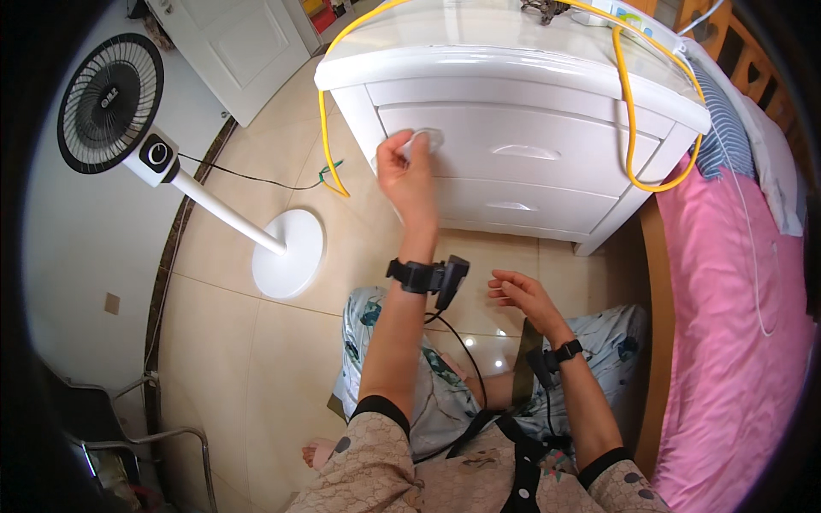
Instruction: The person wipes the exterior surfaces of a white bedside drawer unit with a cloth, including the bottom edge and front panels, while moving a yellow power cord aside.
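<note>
My left hand (407,181) is raised at the left part of the white nightstand's (419,120) upper drawer front. Its fingers are closed on a crumpled white wipe (434,138), which is against or very close to the drawer face. The upper drawer handle (526,152) and the lower one (510,206) are pale and recessed. My right hand (522,295) hovers over my lap, below the nightstand, with fingers loosely apart and nothing in them. Black straps with small devices sit on both wrists.
A white pedestal fan (111,103) stands on the left on a round base (289,254). A yellow cable (633,128) loops over the nightstand. On the right is a bed with a pink cover (727,325). At lower left is a metal-framed chair (171,436).
</note>
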`<state>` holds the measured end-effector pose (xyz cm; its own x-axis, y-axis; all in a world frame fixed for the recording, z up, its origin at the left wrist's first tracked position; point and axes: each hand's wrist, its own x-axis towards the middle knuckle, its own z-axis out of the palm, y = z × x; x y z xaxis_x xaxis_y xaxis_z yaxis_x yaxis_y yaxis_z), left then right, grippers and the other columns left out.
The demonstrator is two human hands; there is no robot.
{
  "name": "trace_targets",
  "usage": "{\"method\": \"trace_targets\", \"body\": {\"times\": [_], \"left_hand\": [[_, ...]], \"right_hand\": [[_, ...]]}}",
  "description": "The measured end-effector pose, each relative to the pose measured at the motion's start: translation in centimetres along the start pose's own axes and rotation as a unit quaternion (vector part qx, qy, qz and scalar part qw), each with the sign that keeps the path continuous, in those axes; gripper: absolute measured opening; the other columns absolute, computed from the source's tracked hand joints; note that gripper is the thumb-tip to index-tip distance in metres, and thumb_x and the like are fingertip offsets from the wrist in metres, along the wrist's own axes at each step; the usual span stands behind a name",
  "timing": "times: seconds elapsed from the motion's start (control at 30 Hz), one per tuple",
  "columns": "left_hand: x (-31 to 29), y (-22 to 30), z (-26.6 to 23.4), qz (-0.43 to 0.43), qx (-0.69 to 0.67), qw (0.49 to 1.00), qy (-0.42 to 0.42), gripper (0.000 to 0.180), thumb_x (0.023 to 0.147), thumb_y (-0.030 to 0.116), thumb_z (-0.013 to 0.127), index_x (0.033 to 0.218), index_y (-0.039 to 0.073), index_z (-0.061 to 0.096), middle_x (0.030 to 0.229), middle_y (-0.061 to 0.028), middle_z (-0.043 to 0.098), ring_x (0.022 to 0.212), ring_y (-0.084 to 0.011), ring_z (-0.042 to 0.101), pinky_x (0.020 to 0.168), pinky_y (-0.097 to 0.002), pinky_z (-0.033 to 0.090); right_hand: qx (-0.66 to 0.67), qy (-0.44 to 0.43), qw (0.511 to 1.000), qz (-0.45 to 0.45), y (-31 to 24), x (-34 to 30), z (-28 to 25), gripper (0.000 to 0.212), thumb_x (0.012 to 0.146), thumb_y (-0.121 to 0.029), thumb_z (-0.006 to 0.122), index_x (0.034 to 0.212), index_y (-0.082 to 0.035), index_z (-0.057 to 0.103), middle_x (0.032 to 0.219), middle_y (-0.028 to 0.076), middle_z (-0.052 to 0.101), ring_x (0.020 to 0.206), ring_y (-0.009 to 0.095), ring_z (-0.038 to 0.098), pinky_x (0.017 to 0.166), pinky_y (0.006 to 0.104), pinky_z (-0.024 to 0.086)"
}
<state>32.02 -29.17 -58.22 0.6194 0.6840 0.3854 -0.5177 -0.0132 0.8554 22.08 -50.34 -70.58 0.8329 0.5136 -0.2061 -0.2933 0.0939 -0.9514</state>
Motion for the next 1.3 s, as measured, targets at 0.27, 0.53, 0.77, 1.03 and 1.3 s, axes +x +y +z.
{"method": "trace_targets", "body": {"times": [0.27, 0.53, 0.77, 1.03, 1.3], "left_hand": [[-4.6, 1.3, 5.1, 0.046, 0.044, 0.99, -0.124, 0.009, 0.078, 0.01, 0.067, 0.081, 0.006, 0.059, 0.069, 0.0064, 0.042, 0.065, -0.0048, 0.036, 0.059, -0.018, 0.032], [0.4, 4.8, 3.9, 0.282, 0.167, 0.943, 0.057, 0.018, 0.082, 0.002, 0.057, 0.1, 0.002, 0.056, 0.097, -0.0089, 0.054, 0.096, -0.021, 0.048, 0.083, -0.031, 0.039], [-5.6, 4.8, 7.3, 0.307, 0.2, 0.92, -0.142, 0.032, 0.078, -0.007, 0.053, 0.107, 0.006, 0.059, 0.104, -0.0111, 0.058, 0.101, -0.0279, 0.049, 0.088, -0.0346, 0.04], [-4.6, 3.6, 7.9, 0.342, 0.166, 0.894, -0.238, 0.044, 0.068, -0.015, 0.052, 0.105, 0.006, 0.063, 0.107, -0.0097, 0.059, 0.099, -0.0283, 0.052, 0.084, -0.0329, 0.043], [-2.3, 5.2, 4.1, 0.288, 0.263, 0.907, -0.157, 0.049, 0.068, -0.019, 0.042, 0.105, 0.006, 0.064, 0.105, -0.0084, 0.06, 0.097, -0.0227, 0.053, 0.077, -0.0268, 0.043]], "right_hand": [[0.005, -0.01, 1.0, -0.02, -0.5, -0.3, 0.1, 0.041, 0.093, -0.024, 0.05, 0.125, 0.001, 0.047, 0.112, 0.011, 0.057, 0.098, 0.017, 0.058, 0.082, 0.0272, 0.047], [0.03, 0.003, 0.998, -0.048, -3.3, -1.6, -0.8, 0.04, 0.092, -0.022, 0.05, 0.125, 0.0, 0.047, 0.112, 0.01, 0.057, 0.098, 0.017, 0.058, 0.082, 0.0271, 0.046], [0.0, -0.05, 0.996, -0.072, -4.4, -0.5, 0.6, 0.034, 0.091, -0.012, 0.049, 0.123, 0.001, 0.049, 0.113, 0.005, 0.056, 0.096, 0.012, 0.055, 0.082, 0.0263, 0.046], [0.001, -0.054, 0.997, -0.054, -5.2, -1.1, 0.7, 0.035, 0.091, -0.016, 0.051, 0.122, 0.0, 0.049, 0.112, 0.005, 0.057, 0.099, 0.013, 0.055, 0.083, 0.0273, 0.046], [0.01, -0.039, 0.998, -0.057, -5.0, -0.6, 0.6, 0.039, 0.092, -0.022, 0.052, 0.125, -0.001, 0.048, 0.109, 0.008, 0.058, 0.096, 0.014, 0.058, 0.08, 0.0264, 0.046]]}}
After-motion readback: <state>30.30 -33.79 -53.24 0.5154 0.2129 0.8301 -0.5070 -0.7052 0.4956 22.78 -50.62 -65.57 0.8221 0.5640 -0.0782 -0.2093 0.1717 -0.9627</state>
